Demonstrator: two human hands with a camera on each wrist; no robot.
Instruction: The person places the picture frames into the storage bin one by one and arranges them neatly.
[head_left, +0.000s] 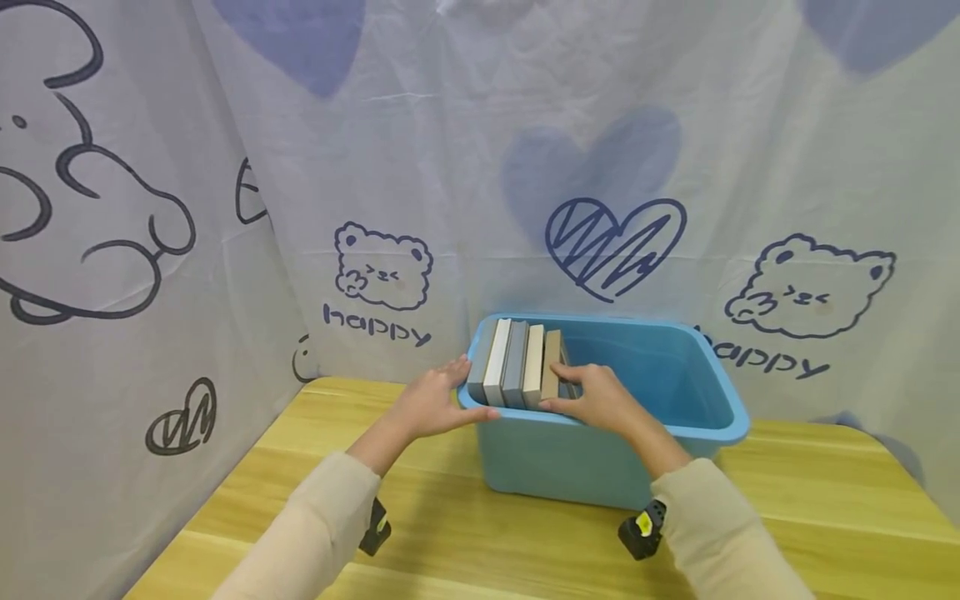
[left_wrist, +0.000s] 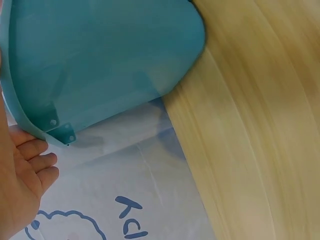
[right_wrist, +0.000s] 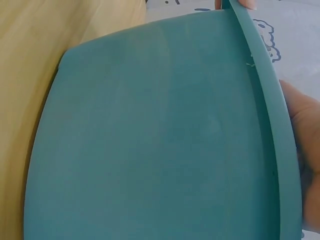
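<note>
A blue plastic bin (head_left: 585, 458) stands on the table. Several books stand upright in a row at its left end: a grey one (head_left: 480, 371), a white one (head_left: 498, 362), a blue-grey one (head_left: 514, 364), a cream one (head_left: 533, 367) and a brown one (head_left: 551, 364). My right hand (head_left: 600, 396) reaches over the front rim and pinches the brown book between thumb and fingers. More book edges show partly behind those fingers. My left hand (head_left: 431, 404) rests at the bin's front left corner, thumb stretched along the front rim, fingers (left_wrist: 42, 161) touching the left rim from outside.
The bin's right part shows bare blue inner wall (head_left: 660, 367). Beneath lies a wooden table (head_left: 442, 533). A white cloth (head_left: 465, 167) printed with hearts and bears hangs close behind the bin and along the left side. Black wrist devices (head_left: 642, 533) sit under both sleeves.
</note>
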